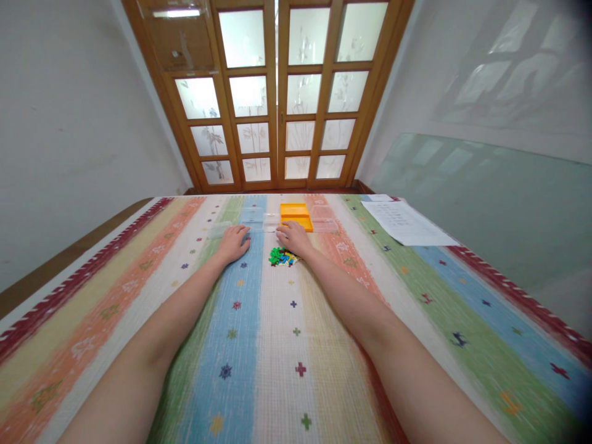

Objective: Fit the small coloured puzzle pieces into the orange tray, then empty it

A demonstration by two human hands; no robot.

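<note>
My left hand (235, 242) rests on the striped tablecloth with its fingers stretched forward and the thumb apart, holding nothing that I can see. A clear plastic tray (219, 230) lies just beyond it. To the right, my right hand (296, 238) is held low in front of a yellow two-part box (296, 209), covering part of its near edge. Its fingers point left and look spread, with no object visible in them. Just below this hand lies a pile of small plastic pieces (281, 257) in green, blue, yellow and other colours; the wrist partly hides it.
More clear plastic trays stand beside the yellow box, one tray (252, 214) to its left and another tray (324, 217) to its right. Printed paper sheets (407, 223) lie at the table's right side. Wooden glazed doors (280, 123) close off the far end.
</note>
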